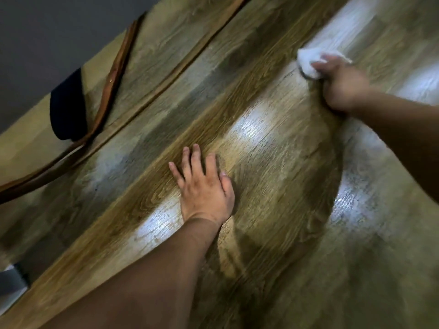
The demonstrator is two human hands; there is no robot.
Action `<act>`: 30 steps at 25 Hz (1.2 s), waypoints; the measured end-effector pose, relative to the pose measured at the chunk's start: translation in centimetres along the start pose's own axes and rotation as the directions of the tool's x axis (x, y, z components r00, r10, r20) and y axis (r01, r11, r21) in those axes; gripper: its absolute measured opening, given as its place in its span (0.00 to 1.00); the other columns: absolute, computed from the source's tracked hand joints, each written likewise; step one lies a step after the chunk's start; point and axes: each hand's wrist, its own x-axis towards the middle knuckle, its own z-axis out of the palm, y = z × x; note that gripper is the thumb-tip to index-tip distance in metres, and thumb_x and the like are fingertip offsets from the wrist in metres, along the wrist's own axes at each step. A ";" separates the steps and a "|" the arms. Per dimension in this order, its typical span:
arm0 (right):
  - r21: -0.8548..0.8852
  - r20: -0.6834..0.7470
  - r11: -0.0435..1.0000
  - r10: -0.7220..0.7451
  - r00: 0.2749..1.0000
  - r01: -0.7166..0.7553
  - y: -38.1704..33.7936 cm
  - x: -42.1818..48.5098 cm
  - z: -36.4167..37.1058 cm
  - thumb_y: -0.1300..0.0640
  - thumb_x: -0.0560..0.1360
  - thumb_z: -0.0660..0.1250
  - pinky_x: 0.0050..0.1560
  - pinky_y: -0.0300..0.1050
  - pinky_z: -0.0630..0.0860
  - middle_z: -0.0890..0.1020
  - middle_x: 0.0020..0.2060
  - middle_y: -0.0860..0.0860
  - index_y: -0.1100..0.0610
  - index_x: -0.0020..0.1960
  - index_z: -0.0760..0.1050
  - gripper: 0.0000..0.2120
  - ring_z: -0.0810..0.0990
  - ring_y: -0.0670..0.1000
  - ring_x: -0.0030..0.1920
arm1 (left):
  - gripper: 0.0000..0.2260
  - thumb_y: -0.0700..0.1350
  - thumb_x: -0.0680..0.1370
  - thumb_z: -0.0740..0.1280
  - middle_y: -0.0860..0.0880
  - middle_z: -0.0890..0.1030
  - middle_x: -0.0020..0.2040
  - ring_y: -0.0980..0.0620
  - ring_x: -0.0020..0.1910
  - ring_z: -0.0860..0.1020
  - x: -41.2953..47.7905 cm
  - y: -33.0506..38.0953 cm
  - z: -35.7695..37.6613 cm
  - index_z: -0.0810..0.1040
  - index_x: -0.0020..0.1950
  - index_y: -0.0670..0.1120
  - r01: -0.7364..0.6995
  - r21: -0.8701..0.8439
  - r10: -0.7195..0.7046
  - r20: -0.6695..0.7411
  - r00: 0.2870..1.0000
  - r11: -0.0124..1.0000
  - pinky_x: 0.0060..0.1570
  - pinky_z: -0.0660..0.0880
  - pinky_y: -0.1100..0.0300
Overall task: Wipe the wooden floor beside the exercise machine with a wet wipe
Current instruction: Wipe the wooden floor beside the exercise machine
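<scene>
The wooden floor [273, 162] fills the view, with shiny damp patches on its planks. My right hand [342, 84] at the upper right grips a crumpled white wet wipe [307, 60] and holds it down on the floor. My left hand [204, 184] lies flat on the planks in the middle, fingers straight and spread, holding nothing. The picture is blurred. No exercise machine shows clearly.
A brown strip [114, 74] curves along the floor at the upper left beside a groove. A dark object [67, 108] stands at the left by a grey wall [35, 43]. A pale object [9, 283] sits at the lower left edge.
</scene>
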 end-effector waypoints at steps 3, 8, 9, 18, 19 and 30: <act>0.002 -0.017 0.993 0.122 0.992 -0.122 -1.3 -0.6 0.8 0.58 0.73 0.54 0.78 0.46 0.51 0.60 0.77 0.60 0.58 0.75 0.65 0.30 0.57 0.59 0.78 | 0.23 0.51 0.76 0.54 0.39 0.63 0.75 0.40 0.78 0.53 0.1 0.0 0.0 0.68 0.70 0.45 0.011 0.007 -0.011 0.009 1.000 1.000 0.75 0.43 0.35; 0.036 0.082 0.890 -0.456 0.886 0.454 -7.7 -15.1 6.5 0.60 0.72 0.52 0.75 0.61 0.59 0.71 0.72 0.59 0.58 0.71 0.72 0.28 0.65 0.61 0.75 | 0.23 0.51 0.76 0.55 0.39 0.64 0.75 0.39 0.77 0.54 0.2 0.0 0.2 0.70 0.69 0.45 0.014 0.000 -0.014 -0.003 1.000 1.000 0.74 0.44 0.35; 0.035 0.098 0.815 -0.579 0.809 0.579 -8.1 -18.0 6.6 0.61 0.74 0.51 0.74 0.61 0.59 0.72 0.71 0.56 0.56 0.70 0.73 0.27 0.65 0.59 0.75 | 0.23 0.51 0.76 0.55 0.39 0.65 0.74 0.39 0.77 0.55 0.1 -0.1 0.2 0.70 0.68 0.44 0.011 -0.007 -0.011 -0.004 1.000 1.000 0.74 0.44 0.35; 0.114 -0.074 0.981 0.167 0.983 -0.158 5.4 -8.1 -1.8 0.67 0.77 0.56 0.70 0.28 0.53 0.67 0.74 0.60 0.58 0.72 0.71 0.24 0.63 0.58 0.76 | 0.20 0.50 0.76 0.57 0.38 0.67 0.73 0.39 0.76 0.57 0.2 0.1 0.3 0.73 0.63 0.43 0.022 -0.014 -0.022 -0.037 0.999 1.000 0.74 0.44 0.35; 0.115 -0.072 0.980 0.174 0.982 -0.165 4.4 -8.5 -1.4 0.67 0.76 0.56 0.72 0.32 0.53 0.66 0.74 0.60 0.60 0.72 0.70 0.24 0.62 0.58 0.76 | 0.20 0.51 0.76 0.56 0.38 0.66 0.73 0.39 0.76 0.57 0.2 0.0 0.3 0.73 0.64 0.43 0.027 -0.012 -0.027 -0.033 0.999 1.000 0.74 0.45 0.34; 0.130 0.155 0.973 -0.208 0.966 0.189 1.7 -17.2 2.2 0.61 0.77 0.57 0.78 0.49 0.54 0.58 0.79 0.51 0.48 0.76 0.63 0.29 0.57 0.53 0.79 | 0.18 0.48 0.77 0.57 0.41 0.75 0.65 0.40 0.66 0.71 -3.6 10.5 0.5 0.71 0.65 0.42 -0.379 -0.037 0.376 -0.070 0.924 0.925 0.71 0.56 0.32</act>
